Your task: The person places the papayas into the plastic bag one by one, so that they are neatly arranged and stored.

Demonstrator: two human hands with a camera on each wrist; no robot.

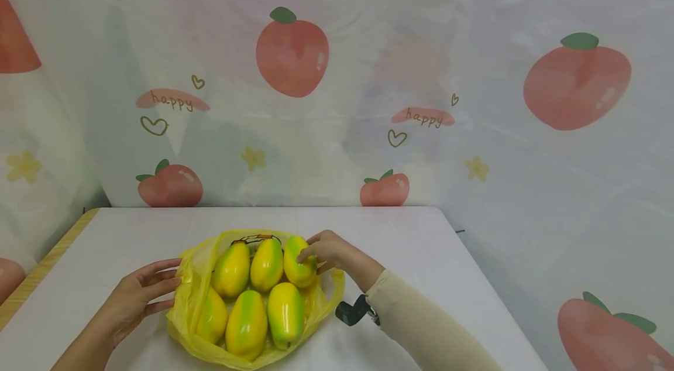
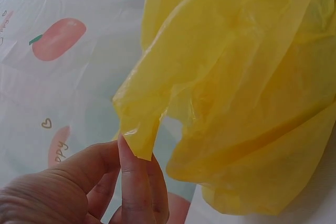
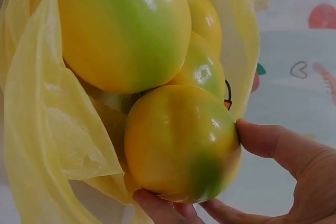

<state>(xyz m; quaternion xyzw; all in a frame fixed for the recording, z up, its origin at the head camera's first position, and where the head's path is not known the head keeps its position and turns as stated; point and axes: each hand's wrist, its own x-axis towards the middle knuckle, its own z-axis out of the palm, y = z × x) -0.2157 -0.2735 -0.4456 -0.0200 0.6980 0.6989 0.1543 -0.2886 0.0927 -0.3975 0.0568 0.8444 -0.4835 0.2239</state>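
A yellow plastic bag (image 1: 185,318) lies spread on the white table with several glossy yellow-green papayas inside, such as the front one (image 1: 246,324). At the bag's left edge is my left hand (image 1: 134,298); the left wrist view shows its thumb and fingers (image 2: 134,187) pinching a corner of the bag (image 2: 231,108). My right hand (image 1: 333,251) grips the papaya at the back right (image 1: 299,270). In the right wrist view, thumb and fingertips sit on opposite sides of that papaya (image 3: 181,142), which touches its neighbour.
Black cords with an orange piece (image 1: 258,237) show at the bag's back rim. A black device (image 1: 351,311) hangs at the right wrist. The white table (image 1: 400,236) ends at a fruit-printed backdrop (image 1: 337,143); a wooden edge (image 1: 52,260) shows on the left.
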